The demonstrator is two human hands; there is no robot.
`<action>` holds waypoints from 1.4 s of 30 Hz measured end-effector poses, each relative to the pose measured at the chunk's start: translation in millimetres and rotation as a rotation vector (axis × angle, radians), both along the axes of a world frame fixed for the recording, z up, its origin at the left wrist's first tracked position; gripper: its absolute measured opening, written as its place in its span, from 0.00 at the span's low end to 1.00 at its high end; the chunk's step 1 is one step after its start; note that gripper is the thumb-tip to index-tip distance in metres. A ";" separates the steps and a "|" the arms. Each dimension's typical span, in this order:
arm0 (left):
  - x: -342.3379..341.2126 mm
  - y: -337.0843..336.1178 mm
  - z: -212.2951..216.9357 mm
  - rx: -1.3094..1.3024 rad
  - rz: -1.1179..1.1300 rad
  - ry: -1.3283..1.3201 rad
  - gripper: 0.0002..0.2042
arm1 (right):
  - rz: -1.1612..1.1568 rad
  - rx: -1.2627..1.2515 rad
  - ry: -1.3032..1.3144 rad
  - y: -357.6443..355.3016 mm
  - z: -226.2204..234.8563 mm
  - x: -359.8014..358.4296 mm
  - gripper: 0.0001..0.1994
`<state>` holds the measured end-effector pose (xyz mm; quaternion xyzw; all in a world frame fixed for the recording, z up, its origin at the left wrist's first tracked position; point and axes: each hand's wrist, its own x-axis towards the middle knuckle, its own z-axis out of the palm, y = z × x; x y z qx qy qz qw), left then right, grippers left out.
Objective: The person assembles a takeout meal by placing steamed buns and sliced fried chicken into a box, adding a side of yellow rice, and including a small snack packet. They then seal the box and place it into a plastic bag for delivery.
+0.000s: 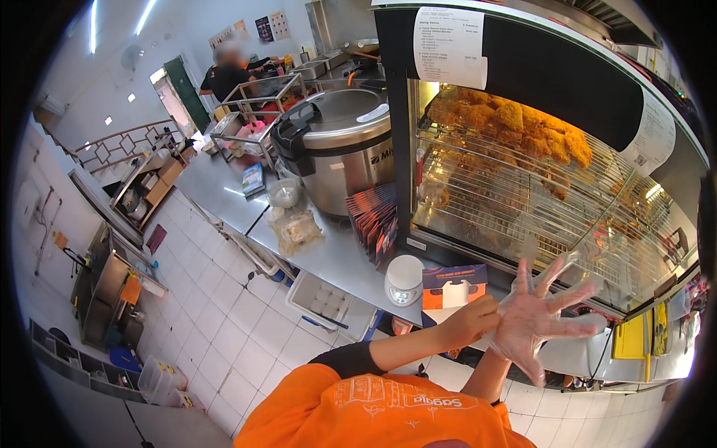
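My right hand [539, 313] is spread wide inside a clear disposable plastic glove [571, 326], palm showing. At its wrist my left hand [469, 323] is closed, its fingers pinching the glove's cuff. The glove's thin film stands loose around the fingertips. Just beyond my left hand, on the metal counter, stands an orange and dark food carton [453, 287] with a cut-out front. A small round-topped white kitchen scale [404, 278] is left of the carton.
A heated glass cabinet [515, 172] with fried chicken [515, 123] on wire racks rises ahead. Left of it are a large rice cooker [340, 142], stacked folded cartons [373, 224] and a plastic bag [296, 231]. An open drawer [328, 302] juts below the counter. Another person [228, 78] stands far back.
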<state>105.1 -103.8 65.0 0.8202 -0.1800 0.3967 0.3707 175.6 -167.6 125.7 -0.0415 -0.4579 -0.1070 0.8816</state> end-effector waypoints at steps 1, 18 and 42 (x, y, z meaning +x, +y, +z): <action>4.9 -2.1 2.2 -0.008 -0.005 -0.006 0.11 | -0.054 0.035 -0.063 1.5 7.5 -0.4 0.52; -57.7 122.7 -50.9 0.034 0.148 0.075 0.08 | -0.041 0.256 0.114 13.9 60.1 -21.4 0.23; -34.8 609.4 284.7 0.611 0.528 -0.375 0.23 | -0.552 -1.758 -0.952 444.6 144.8 -6.8 0.35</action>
